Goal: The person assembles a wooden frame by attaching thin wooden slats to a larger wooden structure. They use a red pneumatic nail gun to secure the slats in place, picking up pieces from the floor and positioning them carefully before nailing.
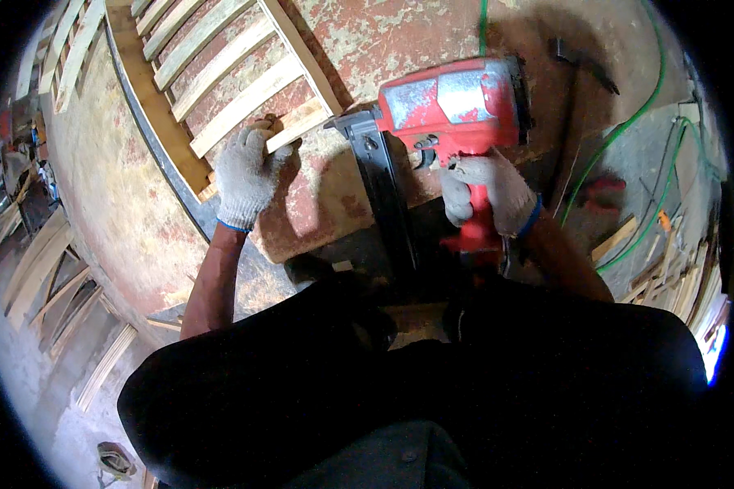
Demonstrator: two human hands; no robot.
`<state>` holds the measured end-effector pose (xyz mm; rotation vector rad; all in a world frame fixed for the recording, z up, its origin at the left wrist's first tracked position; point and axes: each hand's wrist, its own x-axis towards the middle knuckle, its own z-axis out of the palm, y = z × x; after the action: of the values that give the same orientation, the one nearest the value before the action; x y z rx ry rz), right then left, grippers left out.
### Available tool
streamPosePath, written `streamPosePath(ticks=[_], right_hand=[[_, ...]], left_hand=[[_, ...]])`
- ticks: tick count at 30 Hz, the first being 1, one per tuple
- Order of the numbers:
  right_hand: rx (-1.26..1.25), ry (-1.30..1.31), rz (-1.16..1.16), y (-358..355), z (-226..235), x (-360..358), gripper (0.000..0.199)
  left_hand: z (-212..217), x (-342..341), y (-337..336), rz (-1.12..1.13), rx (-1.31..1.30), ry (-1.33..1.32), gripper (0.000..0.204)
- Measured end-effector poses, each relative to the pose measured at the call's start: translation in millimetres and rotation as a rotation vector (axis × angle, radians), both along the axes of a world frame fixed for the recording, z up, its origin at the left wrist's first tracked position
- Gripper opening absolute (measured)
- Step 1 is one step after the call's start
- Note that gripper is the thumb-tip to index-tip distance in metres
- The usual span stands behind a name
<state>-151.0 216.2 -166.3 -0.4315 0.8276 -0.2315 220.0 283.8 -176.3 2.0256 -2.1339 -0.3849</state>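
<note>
A red pneumatic nail gun (453, 106) with scuffed silver patches is gripped by its handle in my right hand (506, 187), which wears a pale knit glove. Its black nose and magazine (383, 187) slant down, the tip against or very close to the corner of a slatted wooden frame (298, 49). My left hand (251, 175), gloved too, closes its fingers round the near end slat (302, 122) of that frame. The slat's left end is partly hidden by the glove.
The frame lies on a worn, paint-flaked work surface (342, 204) with a dark curved edge strip. A hammer (575, 65) lies at the upper right. A green air hose (628, 122) curves down the right side. Wood strips (106, 367) litter the floor at left; more are stacked at right.
</note>
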Motion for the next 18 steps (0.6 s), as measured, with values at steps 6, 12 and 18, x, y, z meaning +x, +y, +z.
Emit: streamPosePath(ticks=[6, 12, 18], right_hand=[[-0.073, -0.071, -0.063, 1, -6, -14, 0.036], [-0.053, -0.071, -0.021, -7, -11, -23, 0.038], [-0.023, -0.08, -0.024, -19, -16, -23, 0.036]], left_hand=[[-2, 1, 1, 0.011, 0.018, -0.006, 0.029], [-5, 1, 2, 0.033, 0.009, 0.035, 0.028], [-3, -1, 1, 0.018, 0.016, -0.029, 0.027]])
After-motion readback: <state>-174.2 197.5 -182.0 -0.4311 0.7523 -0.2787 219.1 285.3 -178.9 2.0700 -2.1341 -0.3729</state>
